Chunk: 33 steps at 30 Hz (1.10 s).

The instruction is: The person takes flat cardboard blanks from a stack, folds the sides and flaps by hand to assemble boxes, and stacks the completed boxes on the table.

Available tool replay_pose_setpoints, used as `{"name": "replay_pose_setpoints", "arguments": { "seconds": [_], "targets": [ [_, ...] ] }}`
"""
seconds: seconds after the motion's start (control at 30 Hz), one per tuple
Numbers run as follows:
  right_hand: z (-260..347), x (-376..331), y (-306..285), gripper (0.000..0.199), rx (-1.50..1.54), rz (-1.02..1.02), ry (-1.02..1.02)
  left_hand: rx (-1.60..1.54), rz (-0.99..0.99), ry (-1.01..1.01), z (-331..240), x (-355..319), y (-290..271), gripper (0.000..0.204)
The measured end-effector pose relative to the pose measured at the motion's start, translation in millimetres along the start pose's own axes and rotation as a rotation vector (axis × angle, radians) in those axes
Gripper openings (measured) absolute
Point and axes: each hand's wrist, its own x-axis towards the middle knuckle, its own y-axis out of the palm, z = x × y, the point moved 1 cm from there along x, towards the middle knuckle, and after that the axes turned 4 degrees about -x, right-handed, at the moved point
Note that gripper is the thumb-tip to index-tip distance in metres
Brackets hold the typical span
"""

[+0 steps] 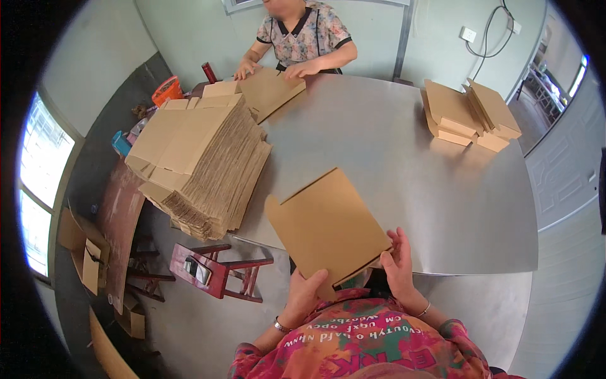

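A brown cardboard box [328,224], folded flat and square, is tilted over the near edge of the metal table in front of me. My left hand [304,297] grips its near left corner, thumb on top and the other fingers hidden beneath. At the near right corner, my right hand [398,262] has its thumb and fingers closed about the edge. A narrow side flap shows along the box's near edge, between my two hands. To the left rises a tall stack of flat cardboard blanks [214,158].
Across the metal table [353,132] a co-worker's hands [303,69] rest on another cardboard piece [268,91]. Folded boxes [464,114] lie at the far right. A red stool [199,271] with a phone [197,270] stands at the lower left, near a wooden bench [120,221].
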Motion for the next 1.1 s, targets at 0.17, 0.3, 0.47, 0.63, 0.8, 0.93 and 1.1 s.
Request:
{"name": "replay_pose_setpoints", "arguments": {
  "seconds": [0.17, 0.3, 0.47, 0.63, 0.8, 0.93, 1.1],
  "targets": [
    [5, -4, 6, 0.081, 0.424, 0.108, 0.159, 0.023, 0.050, 0.037, -4, 12, 13, 0.044],
    [16, 4, 7, 0.080, 0.421, -0.003, 0.246, 0.072, 0.103, 0.051, -3, 18, 25, 0.043],
    [28, 24, -22, 0.074, 0.439, -0.169, 0.190, 0.191, 0.130, 0.021, 6, 27, 37, 0.044],
    [56, 63, -76, 0.065, 0.427, -0.337, -0.025, 0.460, 0.204, 0.299, 24, 41, 34, 0.039],
    [105, 118, -161, 0.055, 0.345, -0.456, -0.235, 1.255, 0.231, 0.951, 17, 68, 42, 0.021],
    [143, 177, -245, 0.033, 0.362, -0.561, -0.412, 1.320, 0.194, 1.008, 21, 85, 47, 0.019],
    [159, 260, -366, 0.014, 0.372, -0.750, -0.409, 1.411, 0.143, 1.128, 33, 86, 54, 0.020]
  ]
}}
